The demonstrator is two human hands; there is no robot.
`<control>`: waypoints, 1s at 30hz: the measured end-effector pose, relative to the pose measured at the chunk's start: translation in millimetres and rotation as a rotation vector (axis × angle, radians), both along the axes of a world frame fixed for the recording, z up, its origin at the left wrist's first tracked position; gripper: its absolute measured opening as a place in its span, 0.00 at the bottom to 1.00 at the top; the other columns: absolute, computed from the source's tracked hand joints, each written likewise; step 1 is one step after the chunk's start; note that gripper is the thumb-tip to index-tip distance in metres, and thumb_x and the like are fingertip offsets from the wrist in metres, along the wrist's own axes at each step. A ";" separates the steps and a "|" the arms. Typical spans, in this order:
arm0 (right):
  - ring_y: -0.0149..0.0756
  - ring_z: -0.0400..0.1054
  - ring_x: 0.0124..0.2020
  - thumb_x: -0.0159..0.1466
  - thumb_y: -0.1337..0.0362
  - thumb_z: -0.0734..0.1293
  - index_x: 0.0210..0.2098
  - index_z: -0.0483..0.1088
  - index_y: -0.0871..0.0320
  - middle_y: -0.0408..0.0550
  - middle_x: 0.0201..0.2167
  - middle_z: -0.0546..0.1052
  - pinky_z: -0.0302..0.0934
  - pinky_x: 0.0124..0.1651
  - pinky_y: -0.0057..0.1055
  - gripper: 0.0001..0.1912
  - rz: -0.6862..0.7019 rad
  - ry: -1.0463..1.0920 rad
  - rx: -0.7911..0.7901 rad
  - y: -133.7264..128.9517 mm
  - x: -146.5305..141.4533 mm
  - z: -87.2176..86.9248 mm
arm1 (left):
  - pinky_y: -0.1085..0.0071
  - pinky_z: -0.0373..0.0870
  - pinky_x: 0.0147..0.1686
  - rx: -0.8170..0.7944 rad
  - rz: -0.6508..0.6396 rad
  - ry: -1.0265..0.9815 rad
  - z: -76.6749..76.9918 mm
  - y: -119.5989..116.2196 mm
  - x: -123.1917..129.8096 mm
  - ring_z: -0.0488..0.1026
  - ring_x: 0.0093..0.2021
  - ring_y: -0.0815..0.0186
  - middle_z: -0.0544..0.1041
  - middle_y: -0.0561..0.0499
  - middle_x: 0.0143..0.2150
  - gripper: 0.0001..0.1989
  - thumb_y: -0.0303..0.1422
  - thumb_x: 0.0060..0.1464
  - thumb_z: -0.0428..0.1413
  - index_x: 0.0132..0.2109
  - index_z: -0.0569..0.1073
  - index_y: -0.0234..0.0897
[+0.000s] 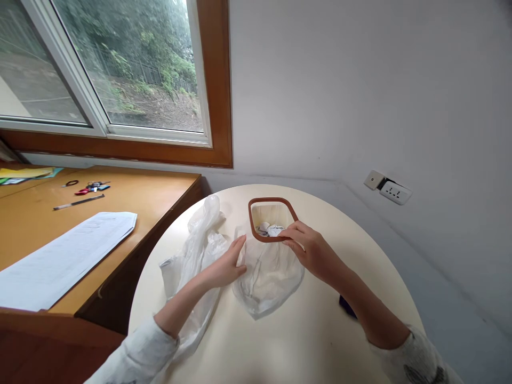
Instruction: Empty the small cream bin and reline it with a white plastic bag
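A small trash bin with a brown rim [253, 220] stands on the round table, with crumpled paper [274, 230] inside it. Thin clear plastic bag [272, 282] material hangs from the bin's near side and spreads over the tabletop. My right hand [312, 248] grips the rim's near right corner between thumb and fingers. At the bin's left, my left hand [228, 264] rests against the plastic with thumb and fingers apart. Another crumpled clear plastic bag [196, 256] lies to the left, partly under my left forearm.
The round cream table [320, 336] stands by the wall. A wooden desk [160, 181] at left bears paper sheets [72, 256], a pen [79, 202] and keys [94, 186]. A dark object [346, 308] shows beside my right forearm. A wall socket [395, 192] is at right.
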State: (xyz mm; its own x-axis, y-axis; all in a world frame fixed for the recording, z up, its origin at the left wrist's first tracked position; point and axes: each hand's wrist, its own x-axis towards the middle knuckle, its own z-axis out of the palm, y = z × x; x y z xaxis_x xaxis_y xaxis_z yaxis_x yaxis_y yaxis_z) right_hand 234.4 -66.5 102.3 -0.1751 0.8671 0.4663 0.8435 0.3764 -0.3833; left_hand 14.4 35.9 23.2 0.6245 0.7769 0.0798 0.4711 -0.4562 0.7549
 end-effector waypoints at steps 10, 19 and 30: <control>0.36 0.65 0.37 0.64 0.70 0.57 0.42 0.69 0.57 0.49 0.36 0.69 0.63 0.40 0.34 0.11 -0.027 -0.020 -0.035 -3.1 0.1 -0.1 | 0.62 0.52 0.60 0.122 0.007 -0.104 77.9 12.2 7.8 0.47 0.65 0.62 0.51 0.53 0.66 0.26 0.46 0.58 0.42 0.61 0.56 0.45; 0.35 0.66 0.36 0.64 0.68 0.58 0.41 0.69 0.56 0.48 0.35 0.70 0.63 0.39 0.34 0.11 -0.056 -0.021 -0.049 -5.1 2.8 1.6 | 0.63 0.45 0.63 0.116 -0.082 0.048 75.2 15.6 31.3 0.42 0.66 0.63 0.43 0.52 0.67 0.32 0.50 0.57 0.39 0.64 0.50 0.41; 0.40 0.50 0.61 0.65 0.54 0.54 0.59 0.56 0.55 0.50 0.61 0.56 0.51 0.60 0.41 0.24 -0.236 0.228 -0.076 13.3 15.9 -16.4 | 0.63 0.44 0.63 0.111 -0.082 0.110 76.3 15.5 33.3 0.40 0.66 0.62 0.41 0.53 0.68 0.32 0.50 0.57 0.37 0.64 0.48 0.40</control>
